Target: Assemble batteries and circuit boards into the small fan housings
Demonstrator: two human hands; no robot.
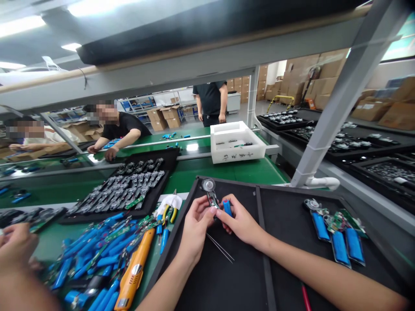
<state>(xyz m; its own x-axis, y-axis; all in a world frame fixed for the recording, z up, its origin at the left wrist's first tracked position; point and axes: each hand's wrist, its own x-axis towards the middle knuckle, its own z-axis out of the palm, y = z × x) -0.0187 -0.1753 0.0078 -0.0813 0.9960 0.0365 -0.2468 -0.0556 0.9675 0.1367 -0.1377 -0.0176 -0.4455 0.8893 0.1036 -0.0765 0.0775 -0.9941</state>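
Above a black tray, my left hand closes around a small device assembly with a round silver head pointing up and away. Close beside it, my right hand grips a blue battery cell between thumb and fingers. The fingertips of both hands nearly meet at the assembly's lower end, hiding part of it. Thin metal tweezers stick out below my hands; whether they are held or lie on the tray, I cannot tell.
Several assemblies with blue cells lie at the tray's right. To the left are piled blue cells, an orange electric screwdriver, yellow-handled pliers and a filled tray. A white foam box stands ahead. A co-worker's hand is at far left.
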